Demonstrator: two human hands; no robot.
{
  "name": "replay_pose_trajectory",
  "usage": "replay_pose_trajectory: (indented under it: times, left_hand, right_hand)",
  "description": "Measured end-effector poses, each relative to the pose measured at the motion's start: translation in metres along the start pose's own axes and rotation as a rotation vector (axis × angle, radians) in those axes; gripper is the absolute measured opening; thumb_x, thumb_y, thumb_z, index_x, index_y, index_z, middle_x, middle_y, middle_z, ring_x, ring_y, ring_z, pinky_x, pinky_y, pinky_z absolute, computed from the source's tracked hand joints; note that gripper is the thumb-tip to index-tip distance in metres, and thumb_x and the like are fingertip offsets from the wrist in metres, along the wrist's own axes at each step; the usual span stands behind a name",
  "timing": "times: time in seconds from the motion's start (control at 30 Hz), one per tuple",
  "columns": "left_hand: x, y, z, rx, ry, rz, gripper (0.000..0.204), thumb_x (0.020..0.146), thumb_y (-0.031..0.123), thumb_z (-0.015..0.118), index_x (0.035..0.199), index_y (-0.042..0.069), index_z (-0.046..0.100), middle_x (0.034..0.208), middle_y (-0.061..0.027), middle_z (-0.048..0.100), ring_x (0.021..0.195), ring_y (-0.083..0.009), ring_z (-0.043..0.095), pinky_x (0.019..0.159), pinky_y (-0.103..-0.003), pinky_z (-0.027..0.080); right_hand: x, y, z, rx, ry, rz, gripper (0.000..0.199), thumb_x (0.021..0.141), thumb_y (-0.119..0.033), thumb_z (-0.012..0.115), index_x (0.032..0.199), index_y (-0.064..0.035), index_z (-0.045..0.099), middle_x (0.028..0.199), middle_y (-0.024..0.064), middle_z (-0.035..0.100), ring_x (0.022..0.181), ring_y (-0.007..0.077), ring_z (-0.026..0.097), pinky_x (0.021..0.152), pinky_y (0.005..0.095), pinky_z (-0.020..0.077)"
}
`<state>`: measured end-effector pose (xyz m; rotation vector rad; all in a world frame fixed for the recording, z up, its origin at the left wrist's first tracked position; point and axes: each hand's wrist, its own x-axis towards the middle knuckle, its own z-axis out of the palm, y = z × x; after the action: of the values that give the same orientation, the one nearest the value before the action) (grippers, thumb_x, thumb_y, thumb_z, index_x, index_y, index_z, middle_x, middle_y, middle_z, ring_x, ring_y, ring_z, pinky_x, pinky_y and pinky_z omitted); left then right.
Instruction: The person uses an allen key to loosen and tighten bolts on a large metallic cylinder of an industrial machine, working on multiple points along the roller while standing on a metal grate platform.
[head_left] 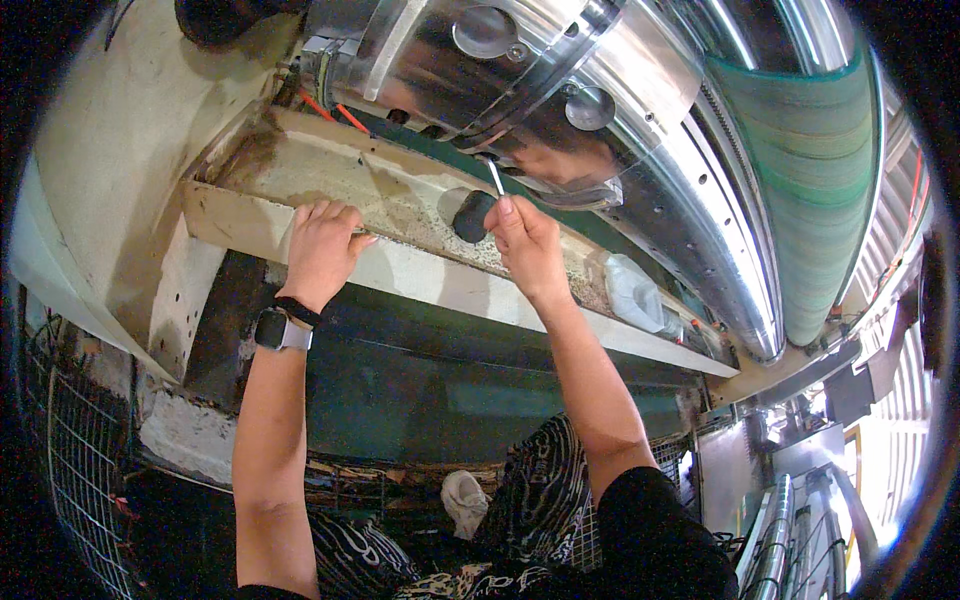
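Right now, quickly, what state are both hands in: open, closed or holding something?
Left hand: on the front edge of the beige trough, fingers curled; can't tell whether it grips.
Right hand: closed, holding a slim metal rod.

Right fingers [510,215] grip rod [496,178]; left fingers [328,212] on trough [425,272].

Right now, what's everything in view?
Polished metal cylinder: 1, silver, top centre
Banded roller: 1, green, upper right
Long metal trough: 1, cream, below cylinder
Thin tubes: 2, orange, trough's left
Rounded object: 1, black, mid-trough
Plastic container: 1, translucent, trough's right
Slim metal rod: 1, silver, cylinder's lower edge
Wire mesh: uncounted, grey, lower left
Crumpled bundle: 1, white, bottom centre
Long bars: several, silver, lower right
Square watch: 1, dark, left forearm
Left fingers: 1 hand, bare, trough edge
Right fingers: 1 hand, bare, around rod
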<state>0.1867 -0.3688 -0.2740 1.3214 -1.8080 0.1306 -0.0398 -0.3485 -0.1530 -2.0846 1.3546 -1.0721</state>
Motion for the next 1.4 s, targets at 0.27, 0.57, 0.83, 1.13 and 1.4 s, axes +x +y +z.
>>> replay_pose_trajectory:
  times: [0.27, 0.57, 0.83, 1.13, 1.4]
  left_hand:
    - [0.001, 0.003, -0.001, 0.009, -0.002, -0.014, 0.024, 0.075, 0.030, 0.064, 0.081, 0.007, 0.060, 0.084, -0.0097, 0.058, 0.088, -0.0281, 0.052, 0.080, -0.039, 0.036]
    - [0.000, 0.003, 0.004, 0.024, 0.116, 0.001, 0.022, 0.067, 0.023, 0.070, 0.076, 0.006, 0.059, 0.081, -0.0072, 0.058, 0.085, -0.0247, 0.052, 0.079, -0.036, 0.035]
    - [-0.001, -0.002, 0.003, -0.079, 0.103, 0.001, 0.019, 0.066, 0.019, 0.069, 0.073, 0.006, 0.057, 0.079, -0.0071, 0.057, 0.084, -0.0243, 0.052, 0.077, -0.036, 0.035]
    - [0.000, -0.003, 0.001, -0.066, 0.123, 0.055, 0.020, 0.068, 0.020, 0.069, 0.076, 0.007, 0.056, 0.082, -0.0060, 0.057, 0.083, -0.0233, 0.052, 0.077, -0.035, 0.035]
    - [0.000, -0.001, -0.001, -0.013, 0.097, 0.047, 0.022, 0.071, 0.024, 0.067, 0.078, 0.006, 0.056, 0.083, -0.0065, 0.057, 0.085, -0.0239, 0.051, 0.078, -0.036, 0.034]
  right_hand:
    - [0.005, -0.004, -0.006, -0.250, 0.059, -0.210, 0.033, 0.093, -0.029, 0.045, 0.076, -0.0018, 0.052, 0.062, 0.0048, 0.048, 0.059, 0.0147, 0.045, 0.056, 0.0292, 0.0379]
    - [-0.001, 0.008, 0.091, 0.752, 0.152, 0.071, 0.035, 0.096, -0.034, 0.038, 0.082, -0.0029, 0.046, 0.061, 0.0002, 0.038, 0.052, 0.0099, 0.035, 0.046, 0.0248, 0.0314]
    - [0.010, -0.012, 0.117, 0.879, 0.139, -0.050, 0.036, 0.097, -0.034, 0.033, 0.095, -0.0002, 0.047, 0.075, 0.0120, 0.055, 0.066, 0.0220, 0.056, 0.061, 0.0337, 0.0463]
    - [-0.033, -0.016, 0.095, 0.517, -0.050, 0.092, 0.036, 0.096, -0.035, 0.035, 0.087, -0.0048, 0.051, 0.061, -0.0021, 0.040, 0.051, 0.0066, 0.035, 0.046, 0.0214, 0.0309]
    - [-0.007, 0.006, 0.020, -0.011, 0.113, -0.041, 0.034, 0.095, -0.030, 0.043, 0.077, -0.0023, 0.051, 0.065, 0.0037, 0.050, 0.063, 0.0117, 0.045, 0.059, 0.0265, 0.0392]
